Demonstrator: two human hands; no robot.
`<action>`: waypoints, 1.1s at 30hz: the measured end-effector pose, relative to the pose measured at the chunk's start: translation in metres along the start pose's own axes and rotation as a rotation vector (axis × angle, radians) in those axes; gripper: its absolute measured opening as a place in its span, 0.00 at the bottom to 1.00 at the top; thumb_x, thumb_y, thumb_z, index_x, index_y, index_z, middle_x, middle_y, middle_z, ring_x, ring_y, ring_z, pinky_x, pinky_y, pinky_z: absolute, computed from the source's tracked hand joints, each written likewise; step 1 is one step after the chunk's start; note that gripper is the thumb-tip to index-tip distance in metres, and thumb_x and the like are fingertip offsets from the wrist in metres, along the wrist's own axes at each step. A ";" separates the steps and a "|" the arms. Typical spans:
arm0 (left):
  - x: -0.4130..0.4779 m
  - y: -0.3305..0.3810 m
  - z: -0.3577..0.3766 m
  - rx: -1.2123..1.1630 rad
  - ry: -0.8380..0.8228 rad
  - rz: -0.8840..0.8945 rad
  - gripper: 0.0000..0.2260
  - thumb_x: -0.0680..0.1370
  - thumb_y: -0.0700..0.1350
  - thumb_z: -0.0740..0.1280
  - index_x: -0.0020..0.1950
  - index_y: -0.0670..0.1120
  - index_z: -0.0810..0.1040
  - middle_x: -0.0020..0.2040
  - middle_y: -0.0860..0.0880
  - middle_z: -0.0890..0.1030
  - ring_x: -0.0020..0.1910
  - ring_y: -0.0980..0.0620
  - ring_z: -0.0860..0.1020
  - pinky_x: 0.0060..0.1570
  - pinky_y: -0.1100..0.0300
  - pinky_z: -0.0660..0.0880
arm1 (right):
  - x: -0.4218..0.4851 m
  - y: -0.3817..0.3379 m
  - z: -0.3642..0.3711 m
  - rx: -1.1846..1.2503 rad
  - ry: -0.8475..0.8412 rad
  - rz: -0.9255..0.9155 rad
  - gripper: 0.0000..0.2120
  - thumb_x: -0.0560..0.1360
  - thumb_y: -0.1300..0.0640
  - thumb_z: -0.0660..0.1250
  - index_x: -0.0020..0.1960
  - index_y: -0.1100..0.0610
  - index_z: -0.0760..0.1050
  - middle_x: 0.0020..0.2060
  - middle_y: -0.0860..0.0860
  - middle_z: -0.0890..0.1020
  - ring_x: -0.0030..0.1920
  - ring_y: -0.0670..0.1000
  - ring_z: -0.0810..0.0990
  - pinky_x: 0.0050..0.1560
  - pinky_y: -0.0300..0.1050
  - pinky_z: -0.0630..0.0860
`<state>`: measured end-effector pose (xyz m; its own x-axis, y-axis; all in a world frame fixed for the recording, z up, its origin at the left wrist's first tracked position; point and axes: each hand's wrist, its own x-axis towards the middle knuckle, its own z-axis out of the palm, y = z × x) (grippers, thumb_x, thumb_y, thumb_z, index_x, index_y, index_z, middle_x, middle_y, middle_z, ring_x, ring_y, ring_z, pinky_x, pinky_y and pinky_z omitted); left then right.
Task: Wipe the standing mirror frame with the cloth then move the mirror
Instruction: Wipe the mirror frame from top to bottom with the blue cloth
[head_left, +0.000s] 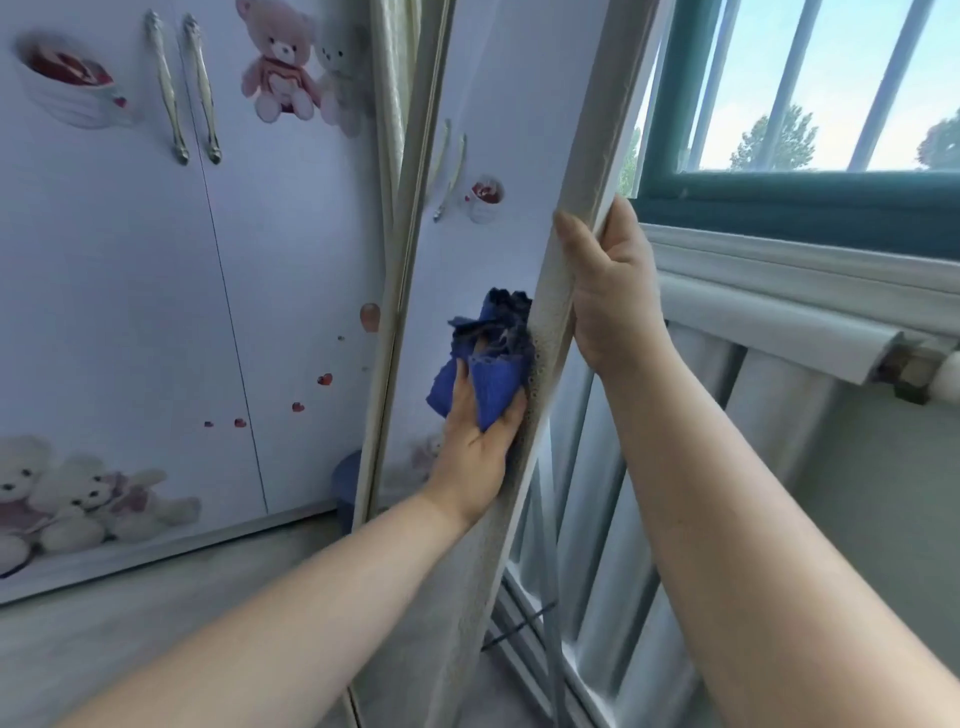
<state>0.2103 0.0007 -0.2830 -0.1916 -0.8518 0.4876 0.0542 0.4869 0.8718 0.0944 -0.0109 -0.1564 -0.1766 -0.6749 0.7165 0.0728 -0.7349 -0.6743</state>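
The tall standing mirror (483, 130) leans across the middle of the view, its glass reflecting the wardrobe. Its white frame (597, 171) runs up the right side, speckled with grime lower down. My left hand (475, 447) presses a crumpled blue cloth (493, 358) against the inner edge of that right frame rail. My right hand (613, 291) grips the same rail from the outside, just above the cloth, thumb on the front face.
A white wardrobe (156, 312) with teddy-bear prints and metal handles stands left. A barred window (810, 104) with a teal frame and a white radiator (649, 519) lie right, behind the mirror. Grey floor (130, 623) shows at lower left.
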 end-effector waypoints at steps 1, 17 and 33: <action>0.009 0.012 0.001 -0.002 -0.007 0.033 0.20 0.77 0.53 0.59 0.70 0.55 0.66 0.66 0.59 0.73 0.65 0.72 0.70 0.67 0.75 0.63 | 0.000 0.000 0.001 0.012 -0.002 -0.006 0.08 0.78 0.60 0.64 0.56 0.52 0.75 0.54 0.55 0.83 0.60 0.63 0.80 0.65 0.65 0.74; -0.043 -0.086 -0.015 0.255 -0.047 0.215 0.28 0.78 0.62 0.61 0.72 0.77 0.50 0.78 0.60 0.52 0.80 0.41 0.50 0.75 0.32 0.53 | -0.027 0.031 -0.005 0.169 -0.050 0.276 0.18 0.77 0.47 0.67 0.65 0.46 0.71 0.55 0.43 0.86 0.59 0.46 0.83 0.57 0.44 0.80; 0.105 0.002 -0.029 0.085 0.036 0.008 0.26 0.82 0.56 0.58 0.79 0.53 0.59 0.77 0.48 0.66 0.77 0.47 0.64 0.76 0.45 0.59 | -0.041 0.039 -0.003 0.030 -0.047 0.209 0.09 0.77 0.51 0.67 0.56 0.47 0.76 0.53 0.49 0.85 0.60 0.54 0.82 0.63 0.57 0.78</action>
<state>0.2187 -0.0928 -0.2286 -0.1557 -0.8538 0.4969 -0.0278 0.5066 0.8617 0.1019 -0.0116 -0.2126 -0.1090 -0.8149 0.5693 0.1320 -0.5795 -0.8042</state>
